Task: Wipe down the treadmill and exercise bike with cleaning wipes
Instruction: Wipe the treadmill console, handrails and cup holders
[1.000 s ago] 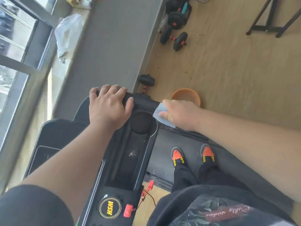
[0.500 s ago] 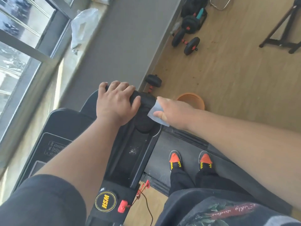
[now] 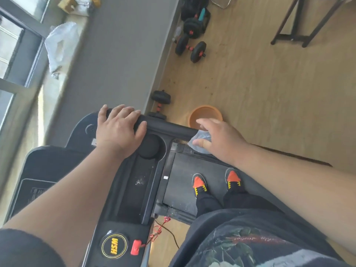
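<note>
Orange bowl (image 3: 205,114) on wood floor (image 3: 269,93); dumbbells (image 3: 190,49) by wall; plastic bag (image 3: 59,45) on windowsill.

Matt blk plastic treadmill console (image 3: 123,189), wood floor (image 3: 269,93)

The black plastic treadmill console (image 3: 107,189) fills six to nine o'clock. The round orange plastic bowl (image 3: 205,116) sits on the pale wooden floor (image 3: 269,93) near centre, beside the black padded handrail (image 3: 169,130). Black disc-ended dumbbells (image 3: 190,49) lie at twelve o'clock, the black metal stand (image 3: 300,26) at one.

Single head-worn view looks steeply down, close over the treadmill (image 3: 134,170) console
</note>
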